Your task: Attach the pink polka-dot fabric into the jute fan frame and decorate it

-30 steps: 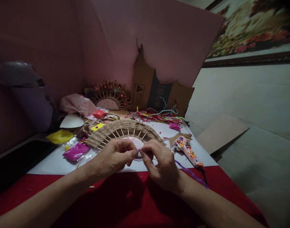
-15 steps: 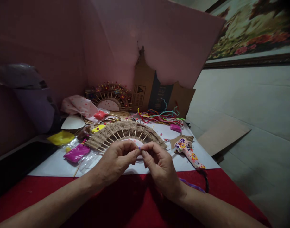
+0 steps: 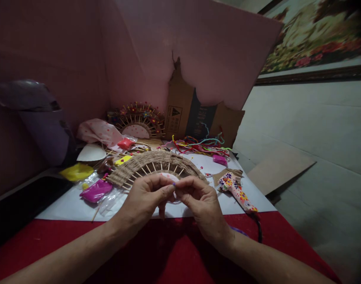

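Note:
My left hand (image 3: 147, 197) and my right hand (image 3: 200, 203) meet fingertip to fingertip above the front of the white sheet. Both pinch a tiny purple piece (image 3: 174, 184); its kind is too small to make out, and the fingers cover most of it. Just behind them lies a half-round fan-shaped piece (image 3: 157, 161), with twine woven over thin sticks around a pink dotted centre. My hands hide part of its lower middle. A purple strand (image 3: 239, 231) shows beside my right wrist.
Magenta clay packet (image 3: 96, 191) and yellow packet (image 3: 76, 172) lie left. Coloured yarn (image 3: 201, 146) is heaped behind, before torn cardboard (image 3: 180, 106). A flower-patterned piece (image 3: 238, 191) lies right. A finished-looking fan (image 3: 136, 122) stands at the back. Red cloth (image 3: 133, 252) covers the front.
My right fingers have curled and shifted slightly around the purple piece, and the left fingers have moved a little. Less of the purple strand shows by my right wrist.

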{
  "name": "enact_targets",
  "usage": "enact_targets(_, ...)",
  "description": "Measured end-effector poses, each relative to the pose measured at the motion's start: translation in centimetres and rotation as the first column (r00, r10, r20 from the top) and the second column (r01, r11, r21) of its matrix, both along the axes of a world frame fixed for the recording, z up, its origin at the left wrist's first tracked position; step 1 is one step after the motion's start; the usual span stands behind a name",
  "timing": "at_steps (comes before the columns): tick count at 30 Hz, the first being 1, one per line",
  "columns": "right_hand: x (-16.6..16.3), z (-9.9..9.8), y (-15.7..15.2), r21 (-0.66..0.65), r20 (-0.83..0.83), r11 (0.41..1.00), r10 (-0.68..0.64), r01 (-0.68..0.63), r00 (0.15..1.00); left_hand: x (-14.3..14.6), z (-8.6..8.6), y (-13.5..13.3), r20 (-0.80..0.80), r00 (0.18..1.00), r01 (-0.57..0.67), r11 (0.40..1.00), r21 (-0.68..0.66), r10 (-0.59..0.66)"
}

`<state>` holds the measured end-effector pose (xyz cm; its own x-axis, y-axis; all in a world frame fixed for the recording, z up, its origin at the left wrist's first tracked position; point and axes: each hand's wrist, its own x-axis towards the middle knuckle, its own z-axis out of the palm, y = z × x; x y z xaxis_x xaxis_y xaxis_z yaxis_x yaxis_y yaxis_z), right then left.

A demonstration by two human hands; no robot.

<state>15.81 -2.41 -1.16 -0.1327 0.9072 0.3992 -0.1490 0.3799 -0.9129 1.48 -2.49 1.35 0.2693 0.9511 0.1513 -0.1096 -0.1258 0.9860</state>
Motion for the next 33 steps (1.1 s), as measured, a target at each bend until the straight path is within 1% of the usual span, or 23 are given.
enact_targets(2, 0.04, -0.07, -0.01, -0.079, -0.038, 0.996, 0.027, -0.030, 0.999, 0.10, 0.02, -0.09, 0.012, 1.000, 0.017, 1.000, -0.015, -0.017)
enact_targets(4, 0.02, -0.14, 0.01, -0.103, -0.053, 0.994, 0.015, -0.020, 0.998, 0.14, -0.05, -0.13, 0.013, 1.000, 0.013, 1.000, -0.022, -0.013)
enact_targets(6, 0.04, -0.21, 0.07, -0.095, -0.014, 0.995, -0.009, 0.008, 1.000, 0.13, -0.14, -0.11, 0.013, 1.000, -0.003, 1.000, -0.028, 0.004)
enact_targets(9, 0.14, -0.22, 0.10, -0.069, 0.088, 0.997, -0.035, 0.041, 0.995, 0.05, -0.20, -0.01, 0.037, 0.999, -0.024, 0.999, -0.038, 0.025)
enact_targets(11, 0.21, -0.14, 0.02, -0.059, 0.138, 0.997, -0.041, 0.050, 0.990, -0.02, -0.19, 0.08, 0.055, 0.998, -0.022, 0.999, -0.044, 0.024)
enact_targets(13, 0.26, -0.01, -0.10, -0.050, 0.149, 0.998, -0.034, 0.042, 0.988, -0.12, -0.23, 0.17, 0.075, 0.997, -0.004, 0.999, -0.049, 0.008)
enact_targets(16, 0.28, 0.19, -0.17, -0.054, 0.129, 0.999, 0.003, 0.004, 0.992, -0.30, -0.44, 0.33, 0.113, 0.993, 0.036, 0.997, -0.064, -0.029)
enact_targets(19, 0.30, 0.35, -0.05, -0.121, 0.087, 0.991, 0.066, -0.056, 0.994, -0.48, -0.64, 0.49, 0.128, 0.990, 0.070, 0.994, -0.081, -0.060)
enact_targets(24, 0.21, 0.55, 0.13, -0.232, -0.025, 0.956, 0.179, -0.180, 0.984, -0.48, -0.42, 0.45, 0.130, 0.989, 0.090, 0.990, -0.111, -0.076)
enact_targets(26, 0.14, 0.51, 0.15, -0.255, -0.057, 0.941, 0.214, -0.221, 0.975, -0.37, -0.26, 0.35, 0.126, 0.990, 0.071, 0.991, -0.111, -0.057)
enact_targets(30, 0.09, 0.24, 0.32, -0.275, -0.092, 0.930, 0.228, -0.244, 0.969, -0.23, -0.36, 0.30, 0.083, 0.996, -0.012, 0.994, -0.106, 0.021)
enact_targets(33, 0.22, 0.17, 0.53, -0.281, -0.134, 0.927, 0.218, -0.248, 0.967, -0.34, -0.64, 0.41, 0.120, 0.992, 0.050, 0.994, -0.098, -0.039)
